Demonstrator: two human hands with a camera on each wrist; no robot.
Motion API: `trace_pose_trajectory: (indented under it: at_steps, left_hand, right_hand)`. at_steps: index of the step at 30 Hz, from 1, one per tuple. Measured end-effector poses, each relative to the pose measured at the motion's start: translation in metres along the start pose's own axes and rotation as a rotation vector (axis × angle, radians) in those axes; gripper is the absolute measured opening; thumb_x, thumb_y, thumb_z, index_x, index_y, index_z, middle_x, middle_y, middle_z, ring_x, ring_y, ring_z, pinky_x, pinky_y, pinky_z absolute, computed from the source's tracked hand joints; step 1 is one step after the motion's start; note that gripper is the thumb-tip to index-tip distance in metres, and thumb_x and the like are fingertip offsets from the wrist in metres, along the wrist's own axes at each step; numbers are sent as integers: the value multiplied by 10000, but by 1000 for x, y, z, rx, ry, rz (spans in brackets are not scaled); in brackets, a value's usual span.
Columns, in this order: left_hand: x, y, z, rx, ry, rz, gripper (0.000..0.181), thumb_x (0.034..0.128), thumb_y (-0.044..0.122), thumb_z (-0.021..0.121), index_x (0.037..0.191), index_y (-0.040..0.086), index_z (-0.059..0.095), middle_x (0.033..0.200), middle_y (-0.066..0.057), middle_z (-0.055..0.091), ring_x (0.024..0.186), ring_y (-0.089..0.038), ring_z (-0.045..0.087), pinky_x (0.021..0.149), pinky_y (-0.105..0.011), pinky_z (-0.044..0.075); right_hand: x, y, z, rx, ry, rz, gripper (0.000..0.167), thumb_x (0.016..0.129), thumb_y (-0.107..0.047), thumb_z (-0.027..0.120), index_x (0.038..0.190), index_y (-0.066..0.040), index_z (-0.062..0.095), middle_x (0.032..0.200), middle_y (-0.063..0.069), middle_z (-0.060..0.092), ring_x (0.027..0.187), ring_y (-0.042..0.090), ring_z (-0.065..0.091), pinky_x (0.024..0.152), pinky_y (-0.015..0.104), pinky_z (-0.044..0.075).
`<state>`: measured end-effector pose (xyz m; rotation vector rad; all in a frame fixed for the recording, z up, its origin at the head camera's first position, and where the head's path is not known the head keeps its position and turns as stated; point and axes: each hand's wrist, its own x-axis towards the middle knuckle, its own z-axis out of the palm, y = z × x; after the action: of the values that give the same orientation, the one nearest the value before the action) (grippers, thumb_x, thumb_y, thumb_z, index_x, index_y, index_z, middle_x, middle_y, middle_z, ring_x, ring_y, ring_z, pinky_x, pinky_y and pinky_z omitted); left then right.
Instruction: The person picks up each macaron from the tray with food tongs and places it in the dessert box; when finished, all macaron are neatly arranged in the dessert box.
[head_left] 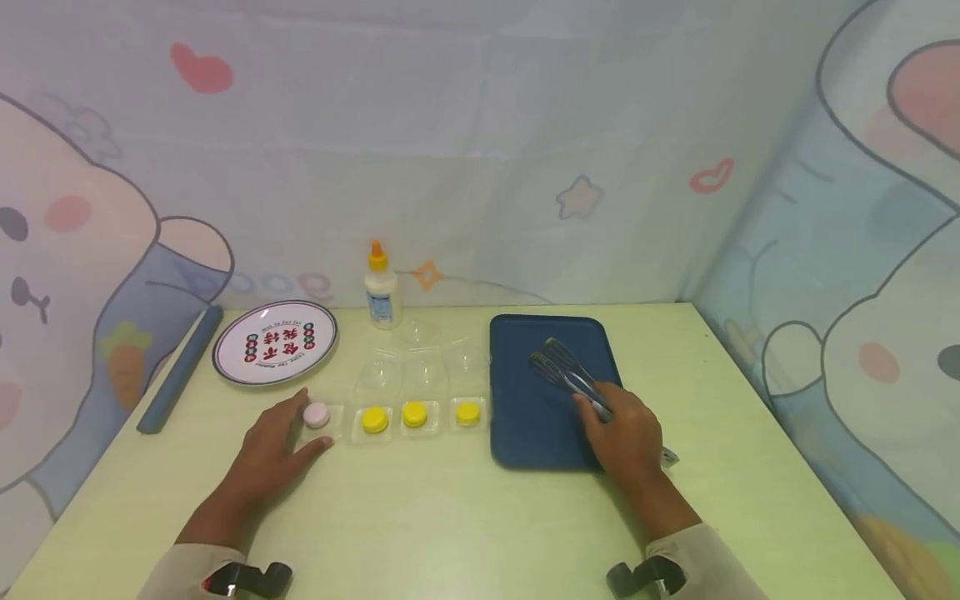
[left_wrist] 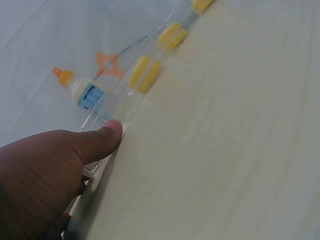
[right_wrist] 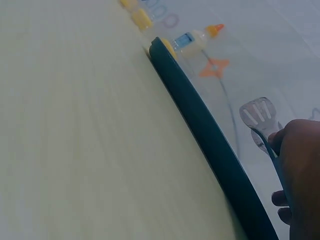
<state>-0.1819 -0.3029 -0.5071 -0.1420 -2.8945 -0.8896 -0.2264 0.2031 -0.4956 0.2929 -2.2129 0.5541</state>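
Note:
My left hand (head_left: pixel 273 450) has its thumb and fingers on either side of a small clear plastic box (head_left: pixel 334 423) that holds a pink macaron (head_left: pixel 317 414). In the left wrist view the thumb (left_wrist: pixel 102 142) presses the near side of this box, and most of the other fingers are hidden. Over the dark blue tray (head_left: pixel 517 446), my right hand (head_left: pixel 626 429) grips metal tongs (head_left: pixel 573 375) with slotted heads. The heads point up and left, a little apart, with nothing between them. Yellow macarons (head_left: pixel 375 419) sit in a row of open clear boxes right of the left hand.
A white glue bottle (head_left: pixel 382 292) with an orange tip stands at the back. Left of it lies a round plate (head_left: pixel 273 346) with printed lettering. A dark grey-blue bar (head_left: pixel 180 371) lies along the table's left edge. A patterned cloth (head_left: pixel 450 125) hangs behind.

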Motion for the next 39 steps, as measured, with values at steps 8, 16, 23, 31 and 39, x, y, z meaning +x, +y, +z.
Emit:
trace_pose_trajectory:
  at_steps: [8,16,23,31,39]
  left_hand:
    - [0,4,-2,0,-10,-10,918,995,299,802,1674,-60,301,1678,-338,396,1551,-566,354,1270,-740,281]
    - [0,5,-2,0,-16,-23,922,998,311,800,1679,-52,297,1682,-337,389,1555,-568,346,1270,-743,276]
    - [0,2,-1,6,-7,-8,918,992,295,804,1673,-63,303,1676,-346,394,1548,-574,354,1268,-743,281]
    - [0,2,-1,2,-8,-8,921,994,302,803,1675,-62,301,1676,-348,392,1550,-574,352,1268,-744,280]
    - [0,2,-1,7,-15,-17,924,994,307,801,1678,-57,297,1681,-343,390,1553,-569,352,1272,-739,282]
  right_hand:
    - [4,9,-6,-31,-3,53,333,896,-223,894,1101,21,797,1047,238,824,962,451,803,771,597,644]
    - [6,20,-13,-56,-14,117,344,918,-242,877,1114,27,790,1055,241,821,963,467,794,774,616,627]
    - [8,28,-22,-61,-3,195,338,925,-237,869,1117,30,792,1056,253,818,955,495,785,771,635,605]
    - [12,39,-30,-76,-23,301,324,939,-236,859,1125,20,793,1033,266,813,913,533,775,722,664,583]
    - [10,52,-35,-84,-30,381,311,952,-229,838,1116,30,782,999,285,804,882,560,760,694,682,561]
